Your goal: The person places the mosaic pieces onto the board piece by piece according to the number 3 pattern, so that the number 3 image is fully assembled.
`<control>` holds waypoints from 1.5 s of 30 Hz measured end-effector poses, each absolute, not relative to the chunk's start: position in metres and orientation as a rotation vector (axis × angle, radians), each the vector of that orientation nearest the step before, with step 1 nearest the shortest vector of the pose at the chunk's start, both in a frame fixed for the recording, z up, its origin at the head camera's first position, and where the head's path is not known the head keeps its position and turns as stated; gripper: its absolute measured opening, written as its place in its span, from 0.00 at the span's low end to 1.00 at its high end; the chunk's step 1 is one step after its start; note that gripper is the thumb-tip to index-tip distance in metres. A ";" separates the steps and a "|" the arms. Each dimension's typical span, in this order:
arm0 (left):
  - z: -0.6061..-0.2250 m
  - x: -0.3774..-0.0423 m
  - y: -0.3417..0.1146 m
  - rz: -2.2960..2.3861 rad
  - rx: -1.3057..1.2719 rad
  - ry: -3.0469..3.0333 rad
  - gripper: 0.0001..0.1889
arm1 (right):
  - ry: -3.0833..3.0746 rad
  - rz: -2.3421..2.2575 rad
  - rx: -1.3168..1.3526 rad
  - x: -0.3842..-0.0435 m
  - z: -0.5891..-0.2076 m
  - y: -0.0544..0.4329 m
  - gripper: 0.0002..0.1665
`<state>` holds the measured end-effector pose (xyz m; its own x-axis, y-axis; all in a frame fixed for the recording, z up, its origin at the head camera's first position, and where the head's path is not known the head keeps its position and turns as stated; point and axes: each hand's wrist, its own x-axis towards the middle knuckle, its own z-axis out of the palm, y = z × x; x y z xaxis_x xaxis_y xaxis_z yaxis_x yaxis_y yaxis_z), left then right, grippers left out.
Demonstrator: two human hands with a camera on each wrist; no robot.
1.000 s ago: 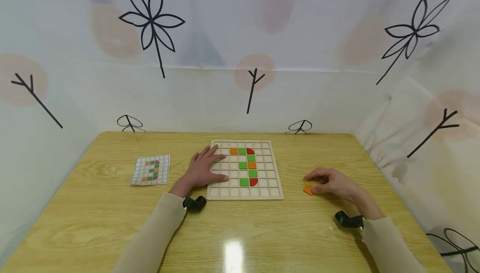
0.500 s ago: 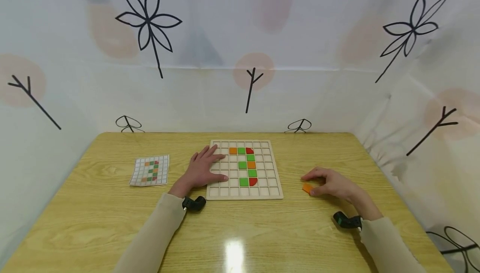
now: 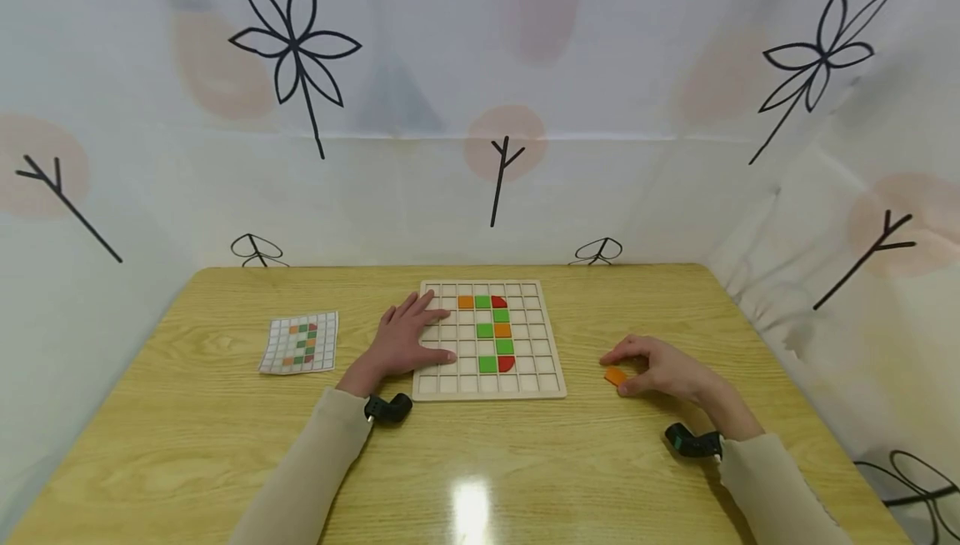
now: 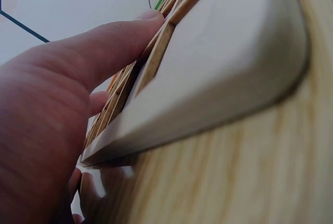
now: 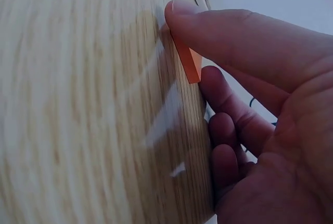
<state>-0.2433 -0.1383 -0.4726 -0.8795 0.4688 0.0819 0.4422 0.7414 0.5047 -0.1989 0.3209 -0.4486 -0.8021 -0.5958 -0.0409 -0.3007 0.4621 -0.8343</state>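
My left hand [image 3: 405, 337] rests with spread fingers on the left side of the pale wooden grid board [image 3: 536, 383]; in the left wrist view its thumb [image 4: 119, 42] lies over the rim. Orange, green and red tiles sit in some of the board's cells, among them a red rounded tile [image 3: 506, 363] and a green tile [image 3: 487, 364]. To the right of the board, my right hand [image 3: 663, 366] holds a loose orange tile [image 3: 615, 376] low at the tabletop between thumb and curled fingers. The right wrist view shows the thumb [image 5: 218, 29] against that tile, partly covering it.
A paper card [image 3: 300, 343] printed with a coloured grid pattern lies left of the board. Both stand on a wood-grain table [image 3: 375, 478]. A pale cloth [image 3: 420, 195] with line-drawn plants hangs behind and at the sides.
The right thumb and fingers have shifted slightly left around the orange tile, which has turned a little. The left hand and board stay put.
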 end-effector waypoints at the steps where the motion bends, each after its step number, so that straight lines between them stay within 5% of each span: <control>1: -0.473 -0.243 -0.138 0.815 0.755 2.884 0.41 | 2.387 -1.267 -0.762 -0.199 -0.449 0.321 0.24; 45: -0.470 -0.241 -0.138 0.798 0.763 2.885 0.40 | 2.652 -1.071 -0.551 -0.195 -0.450 0.310 0.22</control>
<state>-0.2407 -0.1383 -0.4696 -0.8765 0.4750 0.0781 0.4477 0.7446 0.4951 -0.1949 0.3099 -0.4505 -0.9034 -0.4233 -0.0689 -0.2567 0.6624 -0.7038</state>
